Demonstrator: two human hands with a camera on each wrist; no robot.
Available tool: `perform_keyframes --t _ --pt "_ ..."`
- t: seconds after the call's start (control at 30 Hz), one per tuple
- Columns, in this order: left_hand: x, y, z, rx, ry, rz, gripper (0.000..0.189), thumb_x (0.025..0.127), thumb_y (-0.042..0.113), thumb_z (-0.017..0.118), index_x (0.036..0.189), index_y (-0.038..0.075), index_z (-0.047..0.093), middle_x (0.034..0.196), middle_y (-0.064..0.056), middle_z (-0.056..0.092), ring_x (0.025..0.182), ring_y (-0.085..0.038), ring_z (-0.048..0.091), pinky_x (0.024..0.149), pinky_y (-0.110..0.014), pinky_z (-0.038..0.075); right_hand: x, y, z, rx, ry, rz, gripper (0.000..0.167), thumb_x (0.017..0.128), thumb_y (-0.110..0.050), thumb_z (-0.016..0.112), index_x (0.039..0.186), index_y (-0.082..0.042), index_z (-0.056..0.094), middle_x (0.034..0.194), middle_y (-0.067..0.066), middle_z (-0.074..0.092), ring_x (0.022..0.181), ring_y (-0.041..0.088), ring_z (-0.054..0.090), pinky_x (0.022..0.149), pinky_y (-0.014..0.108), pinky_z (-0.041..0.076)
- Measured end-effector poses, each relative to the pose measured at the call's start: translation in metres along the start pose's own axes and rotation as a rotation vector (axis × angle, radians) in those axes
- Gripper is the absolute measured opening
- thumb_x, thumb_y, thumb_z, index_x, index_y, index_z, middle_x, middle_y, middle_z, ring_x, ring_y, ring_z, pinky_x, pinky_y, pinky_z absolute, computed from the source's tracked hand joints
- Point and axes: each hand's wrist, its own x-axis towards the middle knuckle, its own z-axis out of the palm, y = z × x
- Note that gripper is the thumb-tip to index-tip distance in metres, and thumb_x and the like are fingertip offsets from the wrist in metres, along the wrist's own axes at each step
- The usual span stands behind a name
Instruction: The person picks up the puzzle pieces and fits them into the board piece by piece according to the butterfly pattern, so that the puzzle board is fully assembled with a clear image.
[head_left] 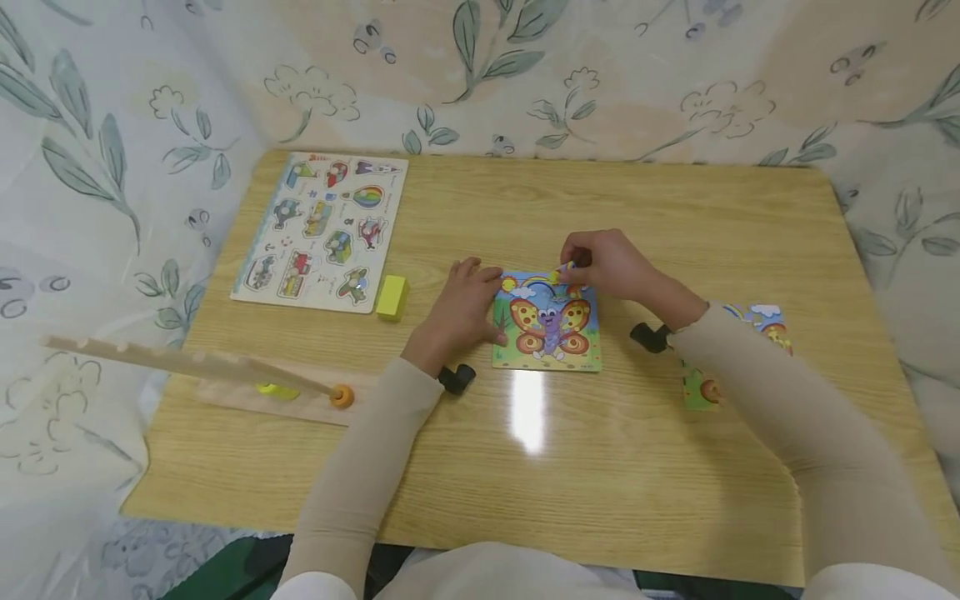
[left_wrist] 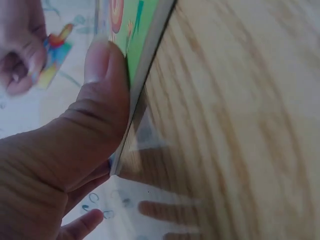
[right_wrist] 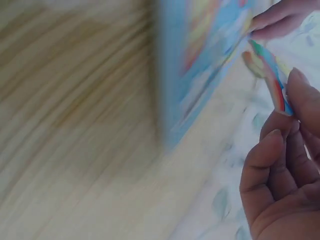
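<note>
Nearest, two beige sleeves [head_left: 356, 450] reach in over the near edge of a wood-grain table [head_left: 465, 475]. On the left side, a notched wooden beam [head_left: 172, 358] slants above a flat wooden base [head_left: 315, 408]; an orange bead [head_left: 342, 397] sits at its right end and a yellow-green piece [head_left: 277, 390] lies on the base. On the right, rainbow-printed puzzle parts [head_left: 768, 321] lie partly hidden by the right sleeve, so their number cannot be told.

The butterfly jigsaw puzzle [head_left: 550, 325] lies flat near the middle of the table, between the hands. At its left side, the left hand [head_left: 461, 310] is spread, thumb and forefinger well apart, the thumb laid along the puzzle's edge. Left of that hand stands a yellow block [head_left: 392, 298].

At the puzzle's far right part, the right hand [head_left: 613, 265] pinches a small multicoloured jigsaw piece [left_wrist: 56, 59] between thumb and fingers; whether the piece touches the puzzle cannot be told. Far left lies a vehicle puzzle board [head_left: 322, 233], just beyond the block. Farthest, a cloth [head_left: 420, 75] with leaves and flowers hangs behind the table.
</note>
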Motion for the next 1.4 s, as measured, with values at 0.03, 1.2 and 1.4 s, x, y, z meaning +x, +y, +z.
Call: perform_keyframes --t 0.03,1.2,1.4 --pt "0.001 -0.001 0.000 0.006 0.008 0.004 0.093 0.067 0.055 0.080 0.141 0.010 0.048 0.152 -0.003 0.039 0.145 -0.032 0.019 0.121 -0.049 0.006 0.005 -0.005 0.003 0.031 -0.003 -0.002 0.014 0.085 -0.019 0.074 0.089 -0.010 0.064 0.084 0.004 0.069 0.075 0.017 0.061 0.070 0.032 0.047" --pt "0.023 0.003 -0.003 0.104 0.117 -0.021 0.065 0.068 0.050 0.079 0.117 0.009 0.070 0.128 -0.001 0.065 0.120 -0.024 0.048 0.105 -0.031 0.040 0.044 -0.036 0.042 -0.255 -0.084 0.099 0.034 0.079 -0.037 0.078 0.086 -0.006 0.065 0.077 0.007 0.064 0.067 0.022 0.053 0.060 0.032 0.044" --pt "0.021 0.004 -0.004 0.119 0.108 -0.029 0.063 0.068 0.051 0.079 0.114 0.008 0.071 0.127 -0.002 0.065 0.119 -0.026 0.048 0.105 -0.032 0.039 0.048 -0.039 0.043 -0.306 -0.109 0.127 0.036 0.078 -0.040 0.078 0.087 -0.009 0.062 0.079 0.006 0.062 0.069 0.022 0.053 0.057 0.033 0.043"
